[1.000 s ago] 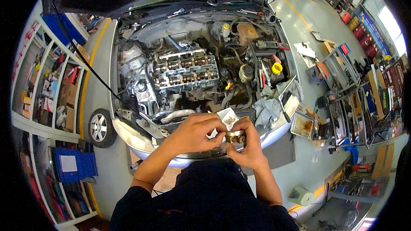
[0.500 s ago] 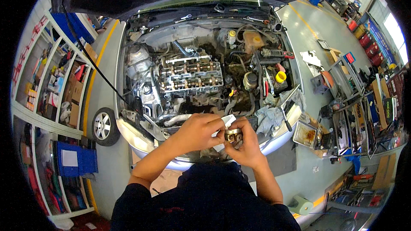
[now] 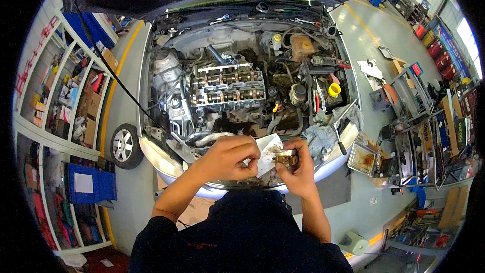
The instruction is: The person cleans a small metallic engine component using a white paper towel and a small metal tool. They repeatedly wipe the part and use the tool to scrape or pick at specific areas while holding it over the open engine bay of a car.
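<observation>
Brown and grimy, a small metal part [image 3: 286,158] sits pinched in the right hand [image 3: 298,172], whose fingers curl closed around its sides and hide its lower half; what kind of part it is cannot be told at this size. The left hand [image 3: 230,155] is closed too, its fingertips pressing a white rag [image 3: 267,152] against the part's left side. Much of the rag is covered by that hand, and only a folded corner shows between the two hands. Both hands hover just above the front edge of the car [image 3: 323,164], near the person's chest.

Beyond them the open engine bay shows an uncovered cylinder head [image 3: 230,85] with its camshafts in plain sight. A yellow cap [image 3: 334,89] stands to the right of it, and a grey cloth [image 3: 323,134] lies crumpled over the bay's right front corner, hiding whatever is beneath. The raised hood is cut off by the upper rim of the view. A front wheel [image 3: 124,145] shows at the left, with shelves [image 3: 65,121] bending along the edge, their contents too small to make out. A dirty tray [image 3: 362,158] sits at the right.
</observation>
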`<state>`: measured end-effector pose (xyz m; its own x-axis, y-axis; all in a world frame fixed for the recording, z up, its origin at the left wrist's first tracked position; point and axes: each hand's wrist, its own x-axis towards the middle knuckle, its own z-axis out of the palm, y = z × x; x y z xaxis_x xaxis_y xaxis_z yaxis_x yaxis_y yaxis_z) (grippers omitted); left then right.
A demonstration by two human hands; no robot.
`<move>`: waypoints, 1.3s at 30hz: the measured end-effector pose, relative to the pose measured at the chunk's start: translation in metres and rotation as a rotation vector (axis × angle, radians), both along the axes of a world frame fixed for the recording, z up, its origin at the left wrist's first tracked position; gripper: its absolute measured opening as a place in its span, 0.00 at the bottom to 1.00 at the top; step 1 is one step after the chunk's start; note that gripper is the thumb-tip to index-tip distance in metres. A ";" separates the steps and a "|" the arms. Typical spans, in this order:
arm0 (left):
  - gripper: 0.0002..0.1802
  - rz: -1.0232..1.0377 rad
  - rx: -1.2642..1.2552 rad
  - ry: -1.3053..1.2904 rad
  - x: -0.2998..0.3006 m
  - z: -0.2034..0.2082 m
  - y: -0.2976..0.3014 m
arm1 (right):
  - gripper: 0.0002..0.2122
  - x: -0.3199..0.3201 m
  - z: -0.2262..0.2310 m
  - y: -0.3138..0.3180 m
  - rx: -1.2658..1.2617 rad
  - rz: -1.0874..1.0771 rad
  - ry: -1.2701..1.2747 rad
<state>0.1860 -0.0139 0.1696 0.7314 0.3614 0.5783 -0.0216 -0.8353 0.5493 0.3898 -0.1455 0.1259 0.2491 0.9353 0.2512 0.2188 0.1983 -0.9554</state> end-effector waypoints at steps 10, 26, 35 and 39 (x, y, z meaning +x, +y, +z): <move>0.08 -0.178 -0.318 0.458 -0.038 -0.063 -0.041 | 0.20 0.006 -0.009 0.000 0.103 0.048 0.150; 0.10 0.060 -1.157 -0.153 0.024 -0.045 -0.055 | 0.22 -0.005 -0.016 -0.008 0.216 0.026 -0.108; 0.08 -0.036 -1.630 -0.316 0.028 -0.044 -0.062 | 0.24 -0.012 -0.018 -0.005 0.335 -0.012 -0.282; 0.08 0.051 -1.516 -0.280 0.024 -0.048 -0.062 | 0.25 -0.013 -0.018 0.000 0.388 -0.004 -0.356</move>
<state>0.2099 -0.0763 0.1219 0.6347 0.7376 -0.2305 -0.2550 0.4815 0.8385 0.3768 -0.1454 0.1078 0.0880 0.7560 0.6487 0.5182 0.5214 -0.6779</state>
